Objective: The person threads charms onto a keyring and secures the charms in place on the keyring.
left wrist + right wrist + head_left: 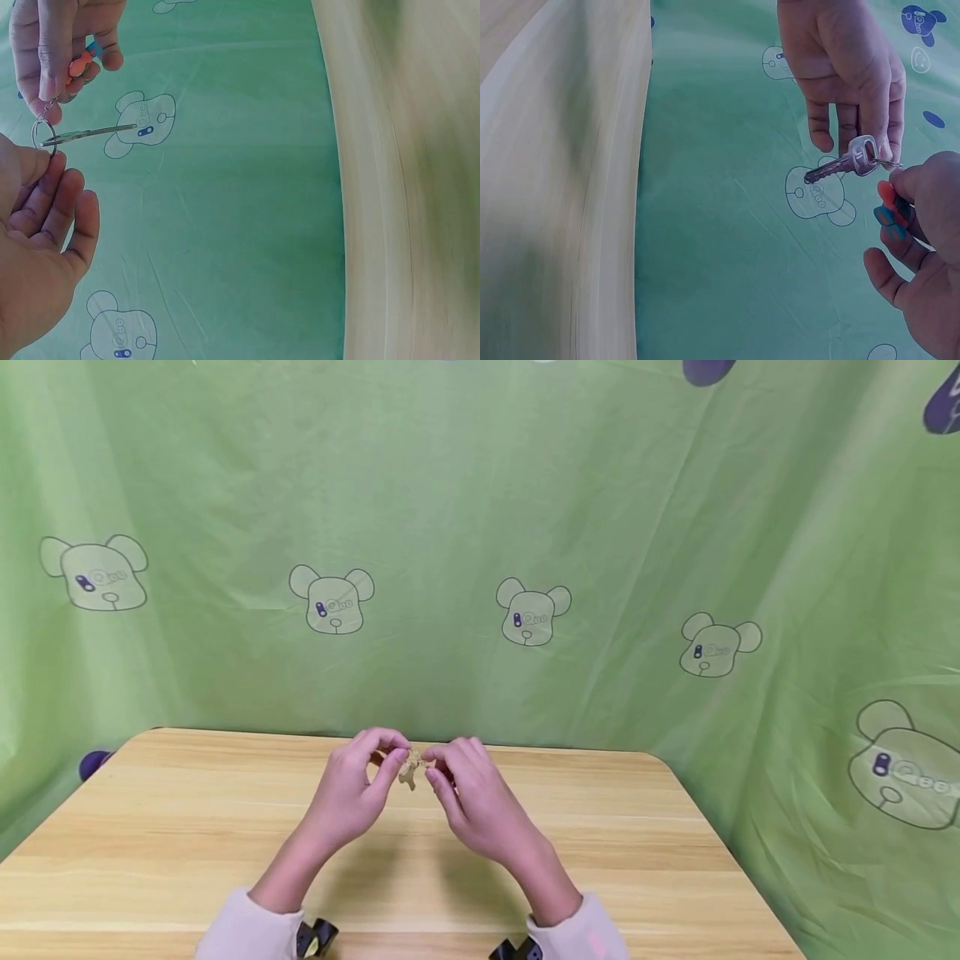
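Note:
A metal key (840, 165) hangs from a thin key ring (34, 133), its toothed blade pointing away from the fingers. My left hand (348, 789) pinches the ring between thumb and fingertips. Opposite it, my right hand (480, 797) pinches the keychain's short chain (47, 111) close to the ring. A small orange and blue charm (80, 64) lies by the right hand's curled fingers, partly hidden by them. In the head view the key (408, 774) shows small and blurred between both hands, above the table.
Below the hands is a light wooden table (600, 860) with rounded far corners. A green curtain (450, 485) printed with bear heads hangs behind it and along the right side. Black devices (318, 937) sit at the sleeve cuffs.

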Demonstrator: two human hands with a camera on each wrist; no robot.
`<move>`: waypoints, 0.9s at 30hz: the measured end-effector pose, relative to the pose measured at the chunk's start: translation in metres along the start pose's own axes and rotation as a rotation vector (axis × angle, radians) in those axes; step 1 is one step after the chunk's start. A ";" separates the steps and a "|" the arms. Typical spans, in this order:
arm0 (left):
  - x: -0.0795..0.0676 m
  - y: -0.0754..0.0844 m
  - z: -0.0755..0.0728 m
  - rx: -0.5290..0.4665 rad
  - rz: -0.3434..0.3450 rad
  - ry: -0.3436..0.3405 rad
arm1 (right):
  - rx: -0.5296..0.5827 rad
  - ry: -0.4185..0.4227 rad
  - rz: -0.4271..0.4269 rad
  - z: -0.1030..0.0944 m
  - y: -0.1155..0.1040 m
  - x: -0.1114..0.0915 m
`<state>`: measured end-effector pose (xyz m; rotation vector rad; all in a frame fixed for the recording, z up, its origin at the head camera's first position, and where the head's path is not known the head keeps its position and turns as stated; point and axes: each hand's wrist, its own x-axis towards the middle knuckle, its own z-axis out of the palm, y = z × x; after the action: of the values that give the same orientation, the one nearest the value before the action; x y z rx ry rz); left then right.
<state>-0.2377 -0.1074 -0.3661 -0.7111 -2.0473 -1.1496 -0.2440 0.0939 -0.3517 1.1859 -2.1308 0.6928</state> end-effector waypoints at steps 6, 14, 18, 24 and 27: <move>0.000 0.001 0.002 -0.008 0.027 0.021 | -0.017 0.032 -0.028 0.003 -0.001 0.000; -0.001 0.002 0.006 -0.005 0.015 0.010 | -0.055 0.080 -0.045 0.005 -0.003 0.000; -0.002 0.003 0.008 -0.008 0.012 0.011 | -0.071 0.096 -0.043 0.006 -0.003 -0.001; -0.003 0.003 0.010 -0.013 -0.002 0.017 | -0.075 0.134 -0.043 0.007 -0.004 0.000; -0.002 0.004 0.010 -0.010 -0.011 0.023 | -0.064 0.144 -0.034 0.008 -0.004 0.000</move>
<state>-0.2357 -0.0972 -0.3695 -0.6888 -2.0296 -1.1699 -0.2423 0.0861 -0.3568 1.1023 -1.9940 0.6696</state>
